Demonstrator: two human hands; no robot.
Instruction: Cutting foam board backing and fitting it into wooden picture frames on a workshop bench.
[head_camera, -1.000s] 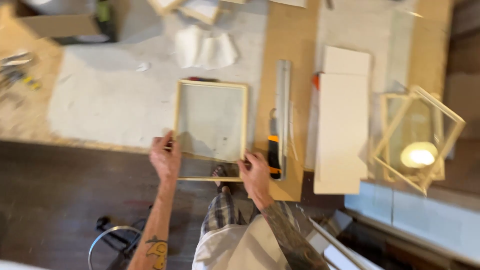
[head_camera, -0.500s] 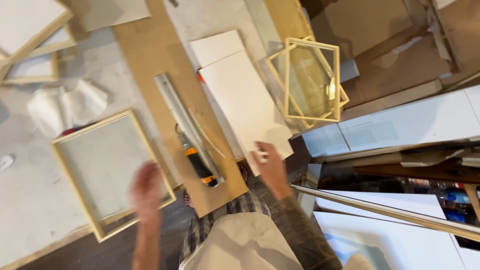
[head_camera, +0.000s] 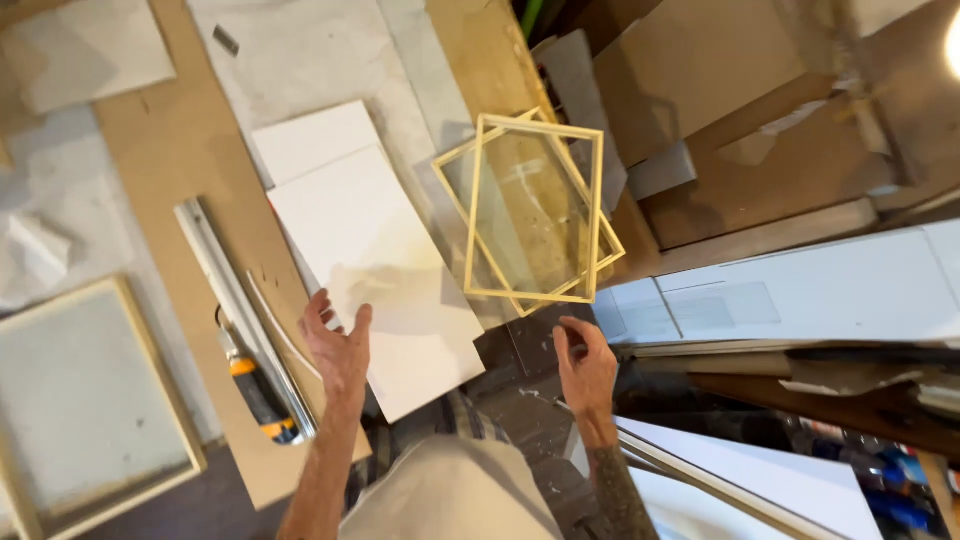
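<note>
Between your two hands and just beyond them, the stack of glazed wooden frames (head_camera: 535, 215) is lying at the far edge of the bench, two pale frames crossed at an angle over one another with the glass catching the light. Half a second ago that stack was sitting off at the upper right of your view; now it is sitting near the centre, because your head is turning toward it.

Your right hand (head_camera: 585, 368) is hanging empty just below the stack's near corner, fingers loosely curled, not touching it; earlier it was resting at the near corner of the white board. Your left hand (head_camera: 338, 345) is spreading open, palm up and fingers apart, holding nothing, hovering over the near edge of the white board (head_camera: 385, 275). It is now well away from the single wooden frame (head_camera: 85, 400), which it was over half a second ago and which you were gripping with both hands a second ago; that frame is now lying flat at the lower left of your view, alone.

Beside your left hand, the long metal straightedge (head_camera: 235, 300) is lying along the brown fibreboard sheet (head_camera: 175, 150), with the orange-and-black utility knife (head_camera: 255, 390) just next to it. A smaller white panel (head_camera: 315, 140) is lying tucked under the far end of the white board. To your right, long white boards (head_camera: 830, 285) are leaning below bench level.
</note>
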